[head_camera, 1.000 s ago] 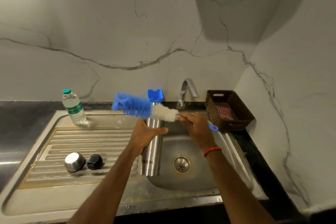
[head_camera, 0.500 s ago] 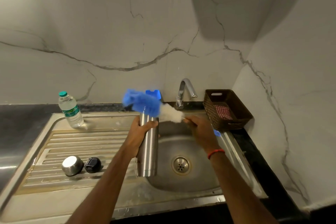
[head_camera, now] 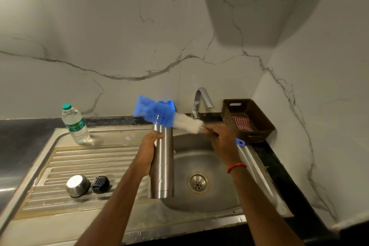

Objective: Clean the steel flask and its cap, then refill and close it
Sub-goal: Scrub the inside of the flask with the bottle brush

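I hold the steel flask (head_camera: 162,166) upright at the left edge of the sink basin (head_camera: 209,203), my left hand (head_camera: 146,153) wrapped round its upper body. My right hand (head_camera: 221,143) grips the handle of the bottle brush (head_camera: 157,113), whose bristles lie across the flask's mouth. The steel cap (head_camera: 77,185) and black stopper (head_camera: 100,184) sit on the drainboard (head_camera: 79,158).

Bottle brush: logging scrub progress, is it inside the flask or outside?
Outside. The bottle brush lies crosswise over the steel flask, bristles all visible, right hand holding it.
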`<state>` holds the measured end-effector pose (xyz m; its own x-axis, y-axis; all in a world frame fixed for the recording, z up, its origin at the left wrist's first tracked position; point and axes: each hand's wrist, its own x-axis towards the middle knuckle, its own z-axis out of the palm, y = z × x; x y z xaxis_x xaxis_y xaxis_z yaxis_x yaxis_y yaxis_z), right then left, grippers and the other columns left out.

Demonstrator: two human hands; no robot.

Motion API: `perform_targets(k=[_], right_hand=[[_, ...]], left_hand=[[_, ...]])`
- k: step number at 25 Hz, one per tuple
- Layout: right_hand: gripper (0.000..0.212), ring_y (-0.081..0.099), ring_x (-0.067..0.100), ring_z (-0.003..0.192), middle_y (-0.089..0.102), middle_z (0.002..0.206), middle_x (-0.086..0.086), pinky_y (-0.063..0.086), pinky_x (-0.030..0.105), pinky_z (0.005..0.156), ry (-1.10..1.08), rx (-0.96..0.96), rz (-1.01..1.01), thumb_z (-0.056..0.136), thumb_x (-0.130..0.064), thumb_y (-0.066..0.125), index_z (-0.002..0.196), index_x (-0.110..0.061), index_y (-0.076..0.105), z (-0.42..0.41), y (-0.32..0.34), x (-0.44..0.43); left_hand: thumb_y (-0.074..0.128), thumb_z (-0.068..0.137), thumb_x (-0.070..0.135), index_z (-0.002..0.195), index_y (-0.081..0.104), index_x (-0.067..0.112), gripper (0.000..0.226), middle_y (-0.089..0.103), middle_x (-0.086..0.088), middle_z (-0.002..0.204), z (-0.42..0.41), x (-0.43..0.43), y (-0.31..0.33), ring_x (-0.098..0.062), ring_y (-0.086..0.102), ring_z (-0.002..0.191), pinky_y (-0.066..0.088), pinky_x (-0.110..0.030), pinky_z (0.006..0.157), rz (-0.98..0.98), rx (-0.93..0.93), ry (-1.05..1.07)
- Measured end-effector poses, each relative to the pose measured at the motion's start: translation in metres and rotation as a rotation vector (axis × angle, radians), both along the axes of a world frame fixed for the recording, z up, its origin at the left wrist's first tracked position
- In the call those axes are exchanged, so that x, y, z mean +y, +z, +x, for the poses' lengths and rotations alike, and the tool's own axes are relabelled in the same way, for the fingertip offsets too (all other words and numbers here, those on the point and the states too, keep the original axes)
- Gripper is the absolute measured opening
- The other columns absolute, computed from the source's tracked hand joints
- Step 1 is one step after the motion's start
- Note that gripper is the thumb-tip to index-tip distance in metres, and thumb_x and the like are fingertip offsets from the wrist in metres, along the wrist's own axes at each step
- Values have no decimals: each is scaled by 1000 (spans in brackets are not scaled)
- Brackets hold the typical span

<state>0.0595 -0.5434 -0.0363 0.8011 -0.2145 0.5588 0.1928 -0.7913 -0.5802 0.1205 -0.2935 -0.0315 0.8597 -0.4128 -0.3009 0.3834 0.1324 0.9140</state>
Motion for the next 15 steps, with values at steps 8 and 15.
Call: perform_targets(k=[8, 15], right_hand=[[23, 58, 6, 85, 70, 93, -6, 43, 10, 79, 21, -11, -50, 97, -30, 59, 109, -17, 74, 5, 19, 8], [35, 62, 2, 94, 65, 96, -19, 55, 31, 83, -100, 71, 83, 92, -9, 69, 104, -41, 65, -42, -21, -36]], left_hand=[[88, 73, 26, 126, 42, 14, 71, 69, -27, 109, -5, -13, 4, -45, 73, 84, 61, -57, 76, 94, -58, 2], [68, 84, 49, 126, 58, 6, 61, 72, -29, 107, -5, -2, 2, -41, 71, 91, 57, -54, 88, 60, 27, -66]])
